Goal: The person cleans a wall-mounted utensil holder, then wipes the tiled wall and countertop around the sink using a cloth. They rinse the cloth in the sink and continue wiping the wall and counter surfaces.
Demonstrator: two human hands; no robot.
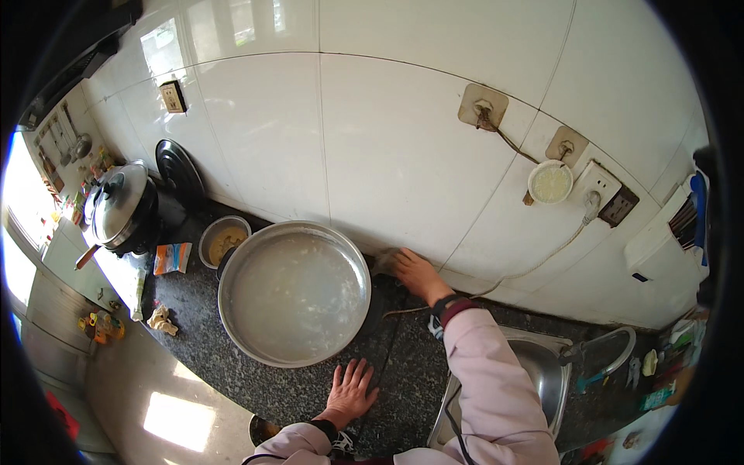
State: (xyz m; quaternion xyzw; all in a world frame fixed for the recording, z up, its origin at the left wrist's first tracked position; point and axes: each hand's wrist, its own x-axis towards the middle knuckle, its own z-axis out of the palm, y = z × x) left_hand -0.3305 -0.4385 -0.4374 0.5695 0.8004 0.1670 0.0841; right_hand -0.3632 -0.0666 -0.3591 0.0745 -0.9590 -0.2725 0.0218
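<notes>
My right hand point(419, 275) reaches past the rim of a large pan to the back of the counter. It presses on a grey-brown cloth point(385, 261), blurred, where the counter meets the tiled wall. My left hand point(350, 390) rests palm down with fingers apart on the dark speckled countertop point(273, 386), just in front of the pan, holding nothing. The wide round metal pan point(295, 293) lies before me with whitish marks across its inside. A dark handle shows at its left side, and a cord point(401, 313) runs along the counter at its right.
Left of the pan stand a metal bowl point(225, 238) with yellowish contents, an orange-and-white packet point(172, 258) and a crumpled cloth or paper point(162, 321). Farther left is a lidded pot point(123, 203). A steel sink point(537, 372) lies right, beneath a wall socket point(598, 181) with a plugged-in cord.
</notes>
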